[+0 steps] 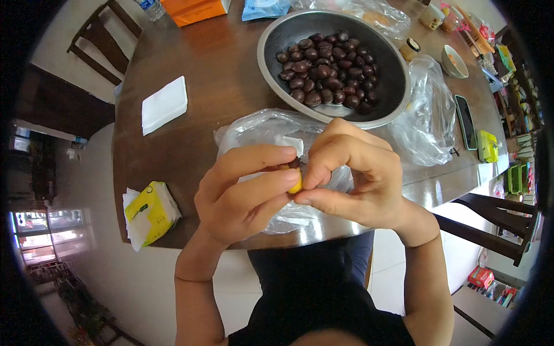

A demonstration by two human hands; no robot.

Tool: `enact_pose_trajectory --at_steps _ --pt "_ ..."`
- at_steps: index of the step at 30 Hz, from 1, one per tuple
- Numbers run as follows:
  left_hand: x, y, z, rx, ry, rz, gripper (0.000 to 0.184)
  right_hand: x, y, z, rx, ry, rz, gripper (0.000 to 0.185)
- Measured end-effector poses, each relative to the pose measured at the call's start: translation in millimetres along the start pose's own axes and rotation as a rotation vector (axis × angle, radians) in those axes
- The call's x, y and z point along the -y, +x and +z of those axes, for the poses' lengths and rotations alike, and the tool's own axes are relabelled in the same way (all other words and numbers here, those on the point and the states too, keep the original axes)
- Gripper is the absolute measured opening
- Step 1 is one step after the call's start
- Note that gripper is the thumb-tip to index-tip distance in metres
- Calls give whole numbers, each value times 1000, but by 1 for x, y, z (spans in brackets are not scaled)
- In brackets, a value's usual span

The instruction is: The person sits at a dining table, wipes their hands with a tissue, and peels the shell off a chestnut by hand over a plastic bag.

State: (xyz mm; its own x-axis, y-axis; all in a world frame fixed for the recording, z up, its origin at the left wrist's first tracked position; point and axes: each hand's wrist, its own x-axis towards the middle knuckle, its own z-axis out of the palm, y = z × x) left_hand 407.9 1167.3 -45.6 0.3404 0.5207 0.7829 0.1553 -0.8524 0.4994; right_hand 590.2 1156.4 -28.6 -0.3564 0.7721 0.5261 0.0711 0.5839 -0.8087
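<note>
A partly peeled chestnut (296, 186), yellow flesh showing beside its dark brown shell, is between my hands over the table's near edge. The fingers and thumb of my left hand (236, 187) are closed around it from the left. From the right, my right hand (360, 173) pinches at its edge with thumb and fingertips, which partly hide the contact. Under both hands lies a clear plastic bag (248, 134) with a small white piece (291, 144) on it. Just beyond, a large metal basin (266, 72) holds many dark brown chestnuts (323, 72).
A folded white tissue (165, 105) and a yellow tissue pack (153, 213) lie on the left. On the right are another plastic bag (426, 115), a phone (465, 122), a bowl (455, 62) and a small jar (410, 49). An orange box (195, 10) stands at the back.
</note>
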Motion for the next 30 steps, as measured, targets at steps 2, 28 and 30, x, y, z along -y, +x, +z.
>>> enact_pose_trajectory --at_steps 2,28,30 --pt "-1 0 -1 10 23 -6 31 0 1 1 -10 -21 -24 15" --pt "-4 -7 -4 55 115 -19 41 -3 -1 8 -88 -176 -165 18" --pt "-4 -7 -4 57 107 -32 42 -2 0 9 -107 -172 -137 17"
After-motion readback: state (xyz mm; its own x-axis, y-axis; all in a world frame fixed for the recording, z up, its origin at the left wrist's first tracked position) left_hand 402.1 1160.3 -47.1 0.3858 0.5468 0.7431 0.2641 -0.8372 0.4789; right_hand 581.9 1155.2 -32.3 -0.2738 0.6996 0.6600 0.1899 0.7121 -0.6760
